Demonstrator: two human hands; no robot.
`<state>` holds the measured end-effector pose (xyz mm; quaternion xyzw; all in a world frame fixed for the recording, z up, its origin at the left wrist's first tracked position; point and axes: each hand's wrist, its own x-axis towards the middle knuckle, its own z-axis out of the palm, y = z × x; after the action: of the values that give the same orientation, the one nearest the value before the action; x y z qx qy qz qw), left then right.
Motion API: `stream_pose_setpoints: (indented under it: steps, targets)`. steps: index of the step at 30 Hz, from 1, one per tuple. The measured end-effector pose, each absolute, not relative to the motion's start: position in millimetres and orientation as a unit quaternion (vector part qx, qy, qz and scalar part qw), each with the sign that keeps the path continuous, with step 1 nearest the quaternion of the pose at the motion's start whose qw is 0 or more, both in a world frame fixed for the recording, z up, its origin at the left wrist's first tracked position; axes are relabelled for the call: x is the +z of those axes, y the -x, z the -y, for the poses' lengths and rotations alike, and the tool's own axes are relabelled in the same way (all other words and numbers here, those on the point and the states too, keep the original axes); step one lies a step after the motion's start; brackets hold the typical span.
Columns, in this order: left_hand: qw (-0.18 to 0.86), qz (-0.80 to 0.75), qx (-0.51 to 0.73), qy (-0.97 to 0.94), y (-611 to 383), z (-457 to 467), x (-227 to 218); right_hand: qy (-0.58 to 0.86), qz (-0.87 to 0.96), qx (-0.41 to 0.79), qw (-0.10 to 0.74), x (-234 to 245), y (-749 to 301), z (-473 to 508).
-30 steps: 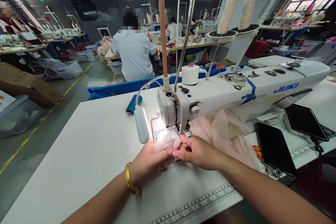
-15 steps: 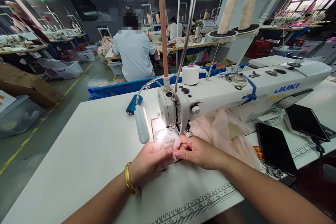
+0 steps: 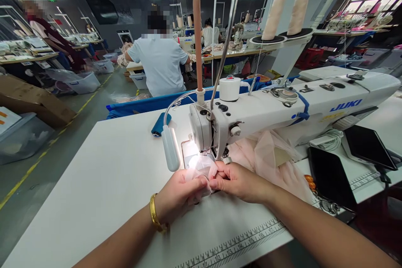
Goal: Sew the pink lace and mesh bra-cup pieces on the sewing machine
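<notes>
A white JUKI sewing machine (image 3: 282, 111) stands on the white table (image 3: 103, 180). Sheer pale pink fabric (image 3: 266, 155) lies bunched under the machine arm and reaches to the lit needle area (image 3: 201, 161). My left hand (image 3: 180, 194), with a gold bangle on its wrist, is closed, pinching the near edge of the fabric just in front of the presser foot. My right hand (image 3: 237, 180) is closed too, pinching the same fabric edge beside it, fingertips touching those of the left.
A gooseneck lamp (image 3: 168, 150) hangs left of the needle. Two dark phones or tablets (image 3: 329, 178) and a white cable lie on the right. A ruler strip (image 3: 238, 245) runs along the table's front edge. A person in a light shirt (image 3: 161, 65) sits ahead; another stands far left.
My hands stay pinched on the fabric with barely any shift. The view has drifted slightly. A person at the far left has moved into view.
</notes>
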<state>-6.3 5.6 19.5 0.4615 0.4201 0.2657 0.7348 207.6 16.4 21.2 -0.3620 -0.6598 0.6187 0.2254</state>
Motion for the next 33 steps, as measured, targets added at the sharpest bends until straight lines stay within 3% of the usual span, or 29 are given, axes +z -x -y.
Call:
stream_pose_setpoints:
  steps: [33]
  targets:
    - [0.736,-0.425,0.264,-0.456,7.7,-6.5,18.8,0.359,0.65,0.63,0.228,24.2,-206.9,-14.7]
